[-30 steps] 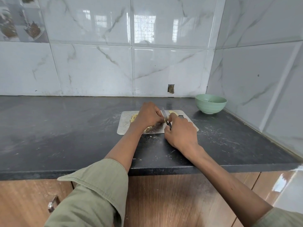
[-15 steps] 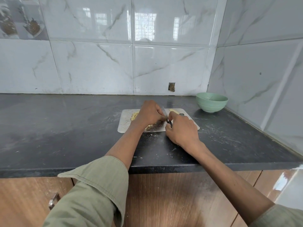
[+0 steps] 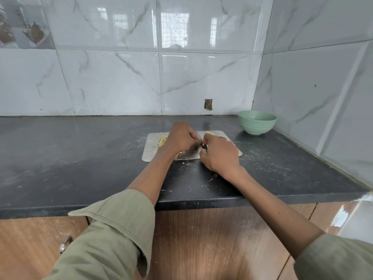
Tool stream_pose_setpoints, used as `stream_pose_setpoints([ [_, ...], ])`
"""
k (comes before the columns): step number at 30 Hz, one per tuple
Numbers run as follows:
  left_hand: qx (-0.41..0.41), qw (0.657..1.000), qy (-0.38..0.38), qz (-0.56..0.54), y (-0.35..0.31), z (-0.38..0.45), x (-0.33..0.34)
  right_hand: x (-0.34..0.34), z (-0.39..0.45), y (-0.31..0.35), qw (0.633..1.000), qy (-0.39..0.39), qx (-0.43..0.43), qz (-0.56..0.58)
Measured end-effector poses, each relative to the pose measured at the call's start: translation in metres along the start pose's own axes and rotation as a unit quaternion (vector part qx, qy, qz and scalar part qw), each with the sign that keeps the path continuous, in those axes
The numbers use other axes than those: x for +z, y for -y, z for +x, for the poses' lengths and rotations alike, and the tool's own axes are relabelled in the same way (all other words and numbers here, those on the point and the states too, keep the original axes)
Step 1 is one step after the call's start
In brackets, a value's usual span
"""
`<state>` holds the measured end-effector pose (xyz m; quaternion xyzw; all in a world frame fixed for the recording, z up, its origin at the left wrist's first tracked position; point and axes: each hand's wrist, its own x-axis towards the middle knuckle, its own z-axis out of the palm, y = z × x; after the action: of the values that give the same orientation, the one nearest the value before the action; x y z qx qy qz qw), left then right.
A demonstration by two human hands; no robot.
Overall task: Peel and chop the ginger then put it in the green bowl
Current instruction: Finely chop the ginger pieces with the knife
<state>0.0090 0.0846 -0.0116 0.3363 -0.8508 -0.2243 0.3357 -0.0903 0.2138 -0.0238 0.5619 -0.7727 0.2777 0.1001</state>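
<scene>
A metal cutting board point(image 3: 149, 153) lies on the dark counter. My left hand point(image 3: 178, 138) rests on it with curled fingers that cover a ginger piece, which is mostly hidden. My right hand point(image 3: 219, 156) grips the knife handle. The knife's blade point(image 3: 198, 138) shows between the two hands, next to my left fingertips. Chopped yellow ginger point(image 3: 162, 141) lies on the board left of my left hand. Another yellow ginger piece point(image 3: 210, 133) sits at the board's far edge behind my right hand. The green bowl point(image 3: 256, 123) stands apart at the back right.
The black counter point(image 3: 70, 150) runs to the left, with scattered scraps near its front edge by my right wrist. Tiled walls close the back and the right side. Wooden cabinet doors with a metal handle point(image 3: 65, 244) sit below.
Both hands stay on the board in nearly the same spot. The knife and my left fingers have drawn slightly closer together.
</scene>
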Motion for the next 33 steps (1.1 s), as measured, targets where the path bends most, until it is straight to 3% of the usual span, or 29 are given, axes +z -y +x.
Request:
stream_pose_setpoints([
  [33, 0.008, 1.0, 0.017, 0.024, 0.011, 0.007, -0.007, -0.001, -0.009, 0.0, 0.999, -0.024, -0.009, 0.021],
])
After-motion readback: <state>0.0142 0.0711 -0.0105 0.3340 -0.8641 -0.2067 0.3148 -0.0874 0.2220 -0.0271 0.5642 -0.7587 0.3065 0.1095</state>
